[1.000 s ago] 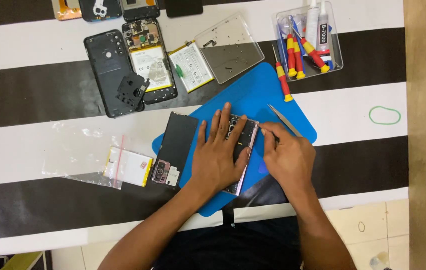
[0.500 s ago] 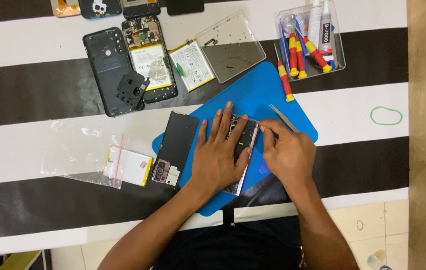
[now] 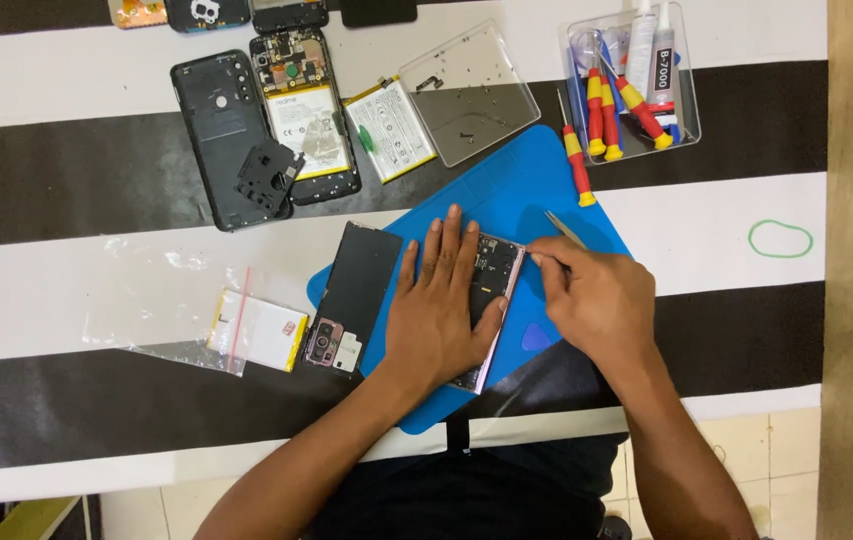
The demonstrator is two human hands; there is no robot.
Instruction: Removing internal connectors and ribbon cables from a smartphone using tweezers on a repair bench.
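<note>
My left hand (image 3: 441, 310) lies flat with fingers spread on an opened pink-framed phone (image 3: 497, 275), pressing it onto a blue work mat (image 3: 506, 190). My right hand (image 3: 601, 300) pinches thin metal tweezers (image 3: 564, 229) whose tip meets the phone's upper right edge. A black back panel with a camera module (image 3: 351, 295) lies just left of my left hand, half on the mat.
Further back lie a black phone shell (image 3: 221, 135), an open phone with its battery (image 3: 301, 110), a loose battery (image 3: 391, 125) and a clear lid with screws (image 3: 466, 95). A tray of red-yellow screwdrivers and glue (image 3: 631, 85) stands far right. A bagged battery (image 3: 236, 325) lies left; a green rubber band (image 3: 781, 238) right.
Both hands stay on the phone with hardly any shift. The view has moved slightly.
</note>
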